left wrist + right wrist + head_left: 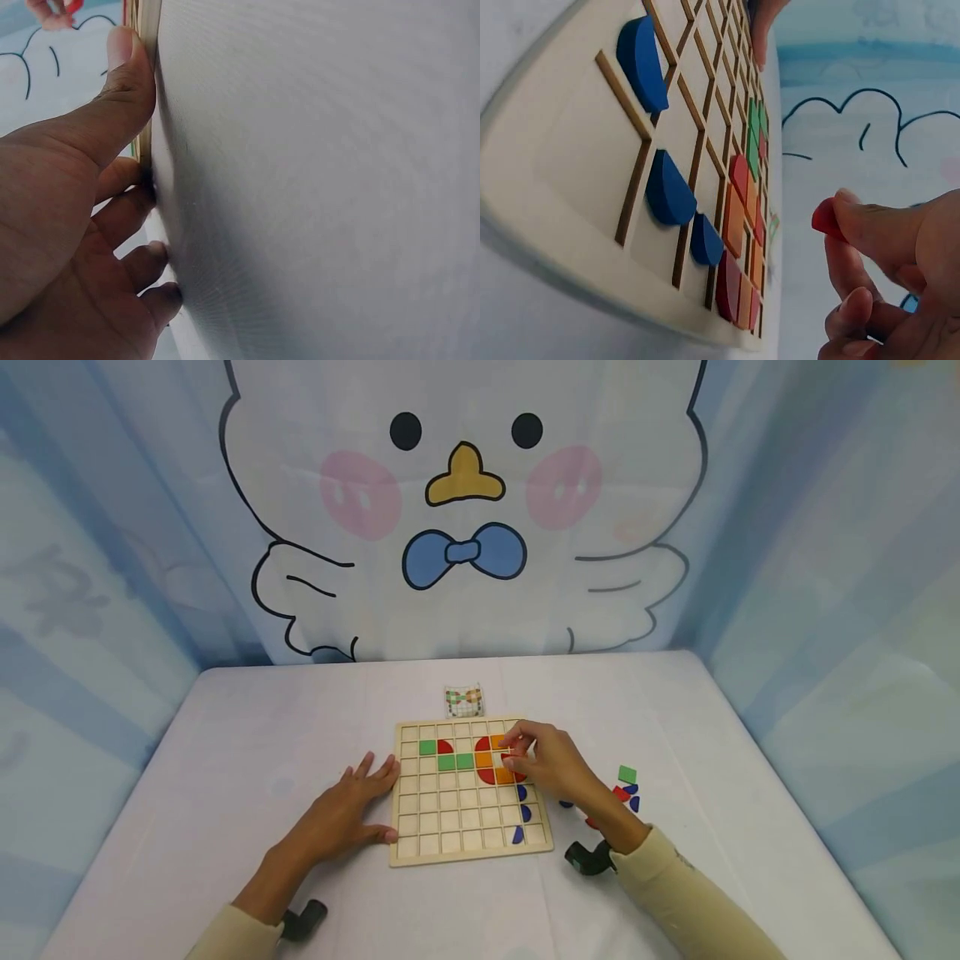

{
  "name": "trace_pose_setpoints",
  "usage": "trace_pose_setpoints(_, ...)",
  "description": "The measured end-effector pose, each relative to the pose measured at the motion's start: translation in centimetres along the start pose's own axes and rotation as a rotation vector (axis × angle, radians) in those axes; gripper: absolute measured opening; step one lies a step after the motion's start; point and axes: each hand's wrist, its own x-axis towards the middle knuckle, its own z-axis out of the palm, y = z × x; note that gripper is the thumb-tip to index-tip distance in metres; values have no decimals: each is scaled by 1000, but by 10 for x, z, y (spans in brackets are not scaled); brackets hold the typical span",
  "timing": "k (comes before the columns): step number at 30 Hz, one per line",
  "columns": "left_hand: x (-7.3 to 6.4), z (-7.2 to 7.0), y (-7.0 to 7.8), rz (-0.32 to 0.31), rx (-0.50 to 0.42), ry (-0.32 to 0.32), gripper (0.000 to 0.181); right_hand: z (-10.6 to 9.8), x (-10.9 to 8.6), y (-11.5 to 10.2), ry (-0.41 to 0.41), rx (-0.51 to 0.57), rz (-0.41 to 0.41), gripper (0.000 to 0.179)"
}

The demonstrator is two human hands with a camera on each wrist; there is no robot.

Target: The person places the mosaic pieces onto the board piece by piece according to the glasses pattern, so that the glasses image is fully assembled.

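Note:
A wooden grid board point(472, 861) lies on the white table. My left hand point(337, 818) rests at its left edge, fingers spread and thumb point(124, 82) against the rim. Over the board's upper right part, my right hand point(555, 764) pinches a red curved-edge piece point(825, 219) between thumb and fingers, raised off the grid. In the cells sit green squares point(446, 762), orange squares point(483, 759) and red rounded pieces point(482, 744). Blue rounded pieces point(669, 189) lie down the board's right side, some across the grid lines.
Right of the board are loose pieces, including a green square point(627, 774), a red one point(621, 793) and blue ones point(634, 804), partly behind the right forearm. A small pattern card point(464, 702) lies beyond the far edge. A printed curtain point(465, 618) hangs behind the table.

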Motion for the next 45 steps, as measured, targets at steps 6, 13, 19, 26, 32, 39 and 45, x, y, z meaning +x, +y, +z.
trace_pose_setpoints(6, 1, 1, -1, 1, 0, 3, 110, 15, 9, -13, -21, -4, -87, 10)
trace_pose_setpoints(13, 1, 0, 0, -8, -4, -2, 110, 28, 20, -33, -19, -11, -138, 13)
trace_pose_setpoints(19, 0, -2, 1, 5, -8, -3, 109, 40, 34, -47, -32, -22, -211, 11)
trace_pose_setpoints(26, -1, -3, 2, 15, 2, 1, 107, 56, 52, -62, -62, -25, -188, 12)
trace_pose_setpoints(32, -2, -3, 2, 4, -3, -11, 106, 72, 67, -68, -79, -68, -167, 12)
trace_pose_setpoints(39, -3, -3, 0, 25, -6, -1, 106, 87, 80, -71, -95, -100, -161, 12)
trace_pose_setpoints(45, -2, -1, -3, 26, -7, 1, 107, 92, 84, -73, -91, -138, -151, 12)
